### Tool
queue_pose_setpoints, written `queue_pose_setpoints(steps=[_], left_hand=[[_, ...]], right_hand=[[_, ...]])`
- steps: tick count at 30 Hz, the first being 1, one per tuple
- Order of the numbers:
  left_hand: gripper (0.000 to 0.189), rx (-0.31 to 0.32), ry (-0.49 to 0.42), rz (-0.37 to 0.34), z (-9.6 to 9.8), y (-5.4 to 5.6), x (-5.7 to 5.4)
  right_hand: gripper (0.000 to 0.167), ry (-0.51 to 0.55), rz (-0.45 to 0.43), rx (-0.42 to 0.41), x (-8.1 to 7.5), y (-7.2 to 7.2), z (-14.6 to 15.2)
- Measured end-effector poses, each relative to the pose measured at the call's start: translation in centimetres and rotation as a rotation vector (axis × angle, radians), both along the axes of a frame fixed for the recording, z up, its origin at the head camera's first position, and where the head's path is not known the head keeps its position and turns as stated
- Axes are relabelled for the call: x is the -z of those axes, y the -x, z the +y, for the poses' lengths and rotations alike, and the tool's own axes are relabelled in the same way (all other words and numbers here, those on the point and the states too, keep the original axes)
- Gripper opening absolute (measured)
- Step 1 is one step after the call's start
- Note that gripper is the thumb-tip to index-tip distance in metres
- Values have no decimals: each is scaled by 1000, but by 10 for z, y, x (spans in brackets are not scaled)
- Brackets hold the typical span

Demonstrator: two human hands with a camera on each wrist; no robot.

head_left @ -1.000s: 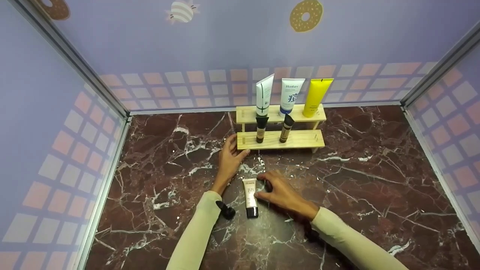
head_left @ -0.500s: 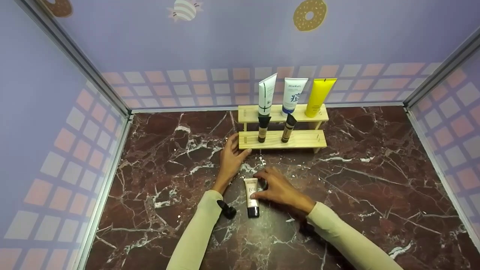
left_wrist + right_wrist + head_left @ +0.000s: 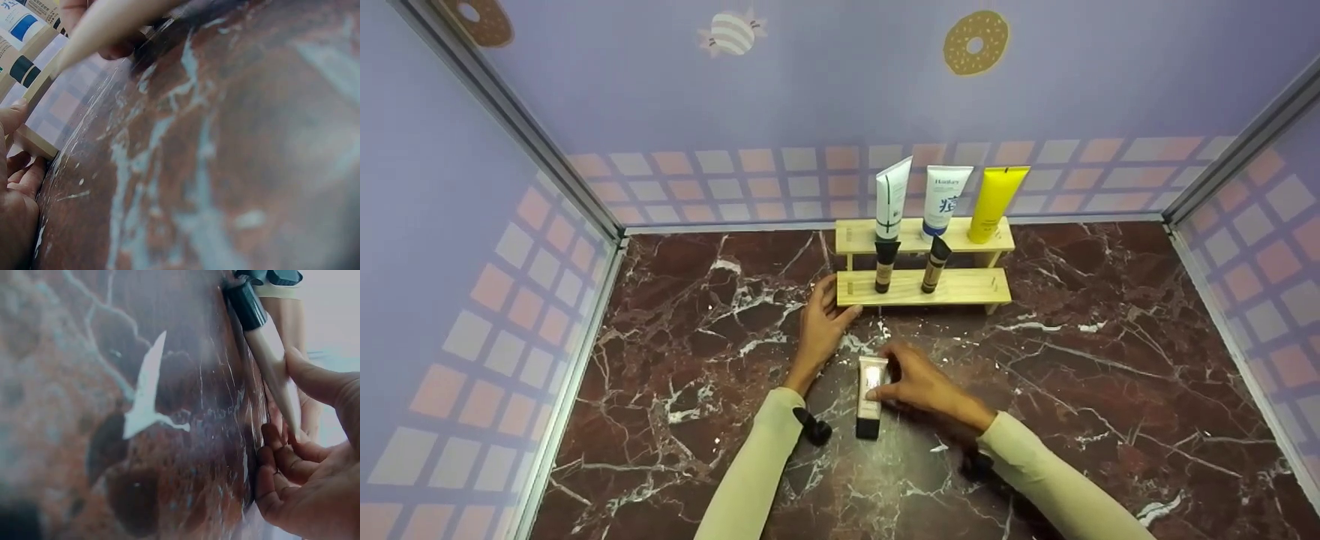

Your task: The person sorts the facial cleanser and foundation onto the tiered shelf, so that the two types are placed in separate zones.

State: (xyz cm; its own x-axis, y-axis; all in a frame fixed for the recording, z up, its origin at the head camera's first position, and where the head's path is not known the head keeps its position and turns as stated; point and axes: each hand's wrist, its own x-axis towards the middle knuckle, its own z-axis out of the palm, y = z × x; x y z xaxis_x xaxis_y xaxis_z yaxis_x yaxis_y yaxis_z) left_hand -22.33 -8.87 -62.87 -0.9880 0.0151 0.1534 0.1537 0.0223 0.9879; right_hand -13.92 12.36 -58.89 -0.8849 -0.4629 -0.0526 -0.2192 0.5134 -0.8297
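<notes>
A small beige BB cream tube point(image 3: 869, 411) with a black cap lies lengthwise in front of me in the head view. My right hand point(image 3: 926, 386) pinches its right side, thumb on top. In the right wrist view the tube point(image 3: 270, 354) slopes, its crimped end between thumb and fingers. My left hand point(image 3: 821, 330) holds the left end of a two-step wooden stand point(image 3: 966, 288), thumb at the front, fingers around the side. Two small dark-capped tubes, one on the left point(image 3: 886, 268) and one on the right point(image 3: 935, 266), stand on the lower step.
On the upper step stand a white tube with a green cross line point(image 3: 892, 201), a white tube with a blue cap point(image 3: 945, 199) and a yellow tube point(image 3: 996, 202). The dark red marble-patterned table point(image 3: 697, 450) is bounded by patterned walls point(image 3: 840, 90) on three sides.
My right hand has closed on the BB cream tube, which has turned slightly and shifted a little to the right. My left hand stays on the stand.
</notes>
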Motion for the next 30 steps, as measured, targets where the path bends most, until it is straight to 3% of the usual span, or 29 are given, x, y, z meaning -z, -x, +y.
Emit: queue_pose_setpoints(steps=[7,11,16,19,24,30], left_hand=[[75,0,17,12,0,0,2],[76,-3,27,18,0,0,2],[76,-23,37,5,0,1,0],[77,-27,42,-4,0,1,1],[77,-21,48,-1,0,1,2],[76,-14,39,11,-1,0,1]], right_hand=[[50,317,-148,107,3,-6,12],[49,391,-174,196,-1,-8,23],[45,473,-268,373,-9,-8,37],[37,516,-261,434,-12,-7,46],[32,546,-238,460,-17,-6,62],[34,453,-131,478,-23,-2,80]])
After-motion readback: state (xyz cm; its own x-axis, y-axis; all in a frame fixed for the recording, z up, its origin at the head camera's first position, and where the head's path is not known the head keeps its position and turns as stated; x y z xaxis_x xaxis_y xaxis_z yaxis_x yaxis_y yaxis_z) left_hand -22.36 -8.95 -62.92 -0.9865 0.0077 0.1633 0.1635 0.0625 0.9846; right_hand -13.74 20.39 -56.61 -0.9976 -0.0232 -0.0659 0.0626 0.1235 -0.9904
